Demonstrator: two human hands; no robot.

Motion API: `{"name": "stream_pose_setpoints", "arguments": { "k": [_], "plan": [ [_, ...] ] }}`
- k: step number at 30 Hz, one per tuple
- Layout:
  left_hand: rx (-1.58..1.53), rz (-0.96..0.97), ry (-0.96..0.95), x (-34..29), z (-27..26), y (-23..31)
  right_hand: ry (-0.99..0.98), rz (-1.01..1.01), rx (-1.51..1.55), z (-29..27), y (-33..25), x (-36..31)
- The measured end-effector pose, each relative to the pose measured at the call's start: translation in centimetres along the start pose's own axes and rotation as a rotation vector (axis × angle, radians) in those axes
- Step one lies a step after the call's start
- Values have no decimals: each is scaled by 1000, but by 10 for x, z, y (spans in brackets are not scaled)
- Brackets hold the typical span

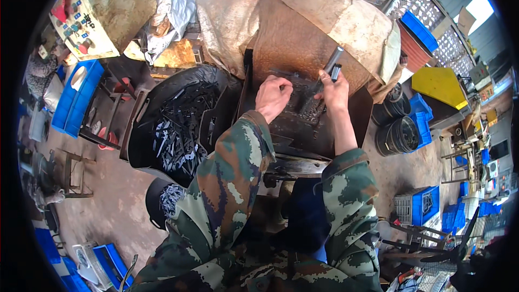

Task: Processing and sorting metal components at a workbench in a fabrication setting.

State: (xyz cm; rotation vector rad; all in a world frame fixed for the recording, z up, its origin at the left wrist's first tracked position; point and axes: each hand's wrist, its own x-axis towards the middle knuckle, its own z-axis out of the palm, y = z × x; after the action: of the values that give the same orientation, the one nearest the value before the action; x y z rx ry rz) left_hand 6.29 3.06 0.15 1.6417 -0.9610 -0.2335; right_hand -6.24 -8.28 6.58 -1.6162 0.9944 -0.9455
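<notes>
My left hand [274,97] is closed over the dark, greasy work surface [289,135] of a machine, fingertips pressed together. Whatever it pinches, if anything, is hidden or too small to name. To its right, my right hand [333,93] is wrapped round a grey metal rod [334,58] that sticks up and tilts to the right. A second short dark piece [336,69] shows beside the rod at the thumb. Under the right hand is a dark, rough block [312,109] on the work surface. Both forearms wear camouflage sleeves.
Left of the machine stands a black bin [141,146] of loose metal strips, with a smaller black bucket [157,205] below. Stained sheets [324,16] hang behind the work surface. Black drums [397,136] stand right. A control panel [84,27] and another person [44,67] are far left.
</notes>
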Motion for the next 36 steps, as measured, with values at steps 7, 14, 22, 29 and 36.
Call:
{"name": "stream_pose_setpoints", "arguments": {
  "k": [7, 14, 22, 29, 36],
  "plan": [
    [68, 114, 29, 1, -3, -10, -21, -98, 0, 12, 15, 22],
    [-30, 131, 67, 5, -2, 33, 19, -160, -194, -2, 8, 35],
    [-53, 22, -155, -10, -70, 48, -30, -112, -233, 4, 23, 33],
    [424, -9, -316, -39, -275, -49, -63, -44, -231, 1, 21, 41],
    [725, -769, -456, -113, -357, -123, -83, -56, -181, 7, 20, 37]
  ]
}}
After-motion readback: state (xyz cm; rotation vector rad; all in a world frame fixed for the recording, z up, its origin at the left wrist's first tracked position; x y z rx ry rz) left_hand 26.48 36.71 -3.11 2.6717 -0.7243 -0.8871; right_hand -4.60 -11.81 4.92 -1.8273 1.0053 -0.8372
